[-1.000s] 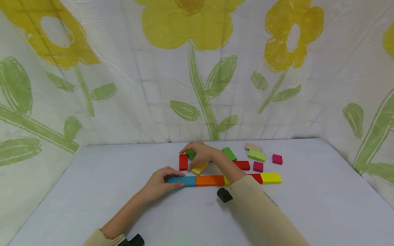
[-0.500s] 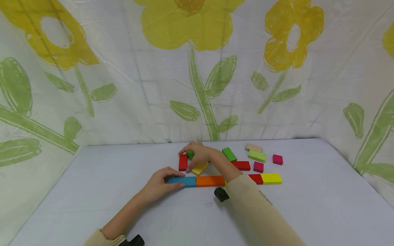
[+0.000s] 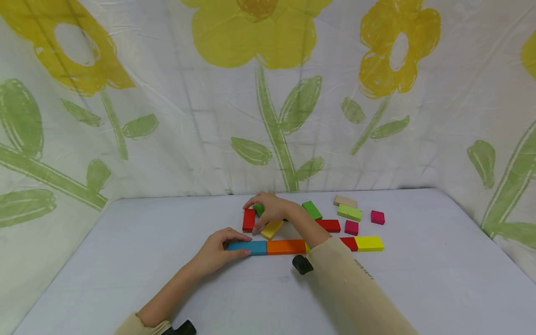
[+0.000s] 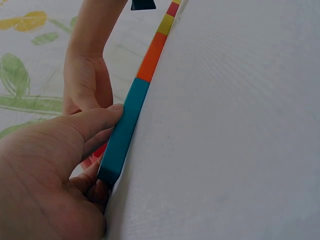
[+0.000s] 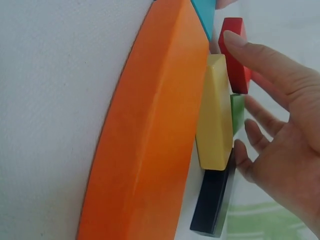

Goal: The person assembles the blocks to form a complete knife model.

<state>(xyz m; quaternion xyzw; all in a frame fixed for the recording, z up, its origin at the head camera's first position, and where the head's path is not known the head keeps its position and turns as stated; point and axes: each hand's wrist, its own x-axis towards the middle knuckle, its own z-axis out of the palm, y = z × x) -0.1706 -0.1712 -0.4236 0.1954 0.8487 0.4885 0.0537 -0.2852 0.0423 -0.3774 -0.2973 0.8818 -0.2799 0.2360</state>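
Note:
The left hand (image 3: 213,251) (image 4: 50,175) grips the left end of a blue block (image 3: 258,247) (image 4: 122,130), which heads a straight row; an orange block (image 3: 286,246) (image 5: 145,125) touches it. Behind the row, the right hand (image 3: 271,208) (image 5: 285,115) pinches a red block (image 3: 249,221) (image 5: 236,55), its thumb on the near side and fingers partly hidden behind. Beneath this hand lie a pale yellow block (image 3: 272,229) (image 5: 215,115), a green one (image 3: 258,209) (image 5: 238,112) and, in the right wrist view, a black block (image 5: 212,200).
The row ends at right in a yellow block (image 3: 370,243); the right forearm covers part of it. Behind stand a green block (image 3: 311,210), a red one (image 3: 331,225), two pink blocks (image 3: 351,227), a lime block (image 3: 349,212) and a wooden one (image 3: 345,200).
The right hand has shifted slightly left since the earliest frame, and its thumb has come to the red block, which sits slightly higher in the head view. The left hand has stayed still.

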